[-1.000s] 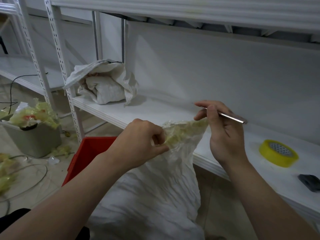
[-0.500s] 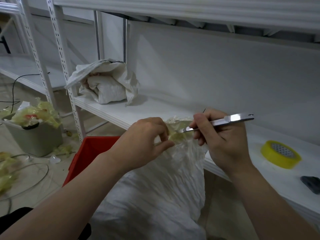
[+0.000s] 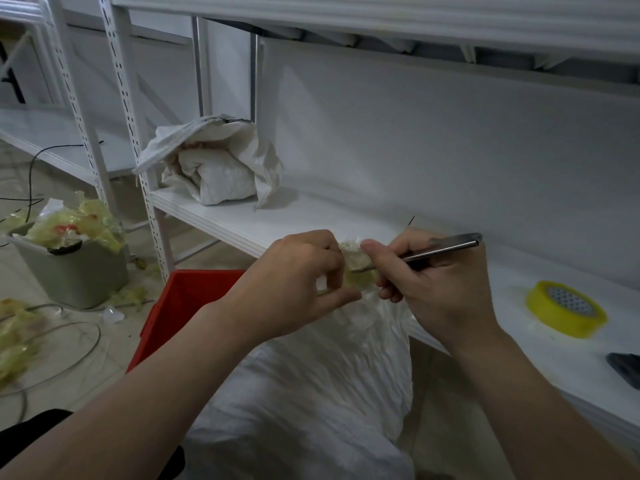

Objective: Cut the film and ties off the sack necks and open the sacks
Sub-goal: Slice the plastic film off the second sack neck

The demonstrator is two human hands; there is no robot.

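Head view: left hand [image 3: 298, 282] is pinching the film-wrapped neck [image 3: 356, 268] of the near white sack [image 3: 311, 393] while right hand [image 3: 429, 282] is gripping a metal blade [image 3: 440, 251] against it. Far left, a grey bin [image 3: 72, 271] is overflowing with yellowish film scraps [image 3: 72, 226]; the red crate's [image 3: 180, 306] contents are hidden.

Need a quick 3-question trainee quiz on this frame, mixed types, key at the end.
1. True or false: the right hand holds a metal blade against the film-wrapped sack neck.
2. The left hand is: A) resting on the shelf B) pinching the sack neck C) reaching into the red bin.
3. Fill in: the yellow tape roll lies on the ____.

Key: 1 true; 2 B; 3 shelf.
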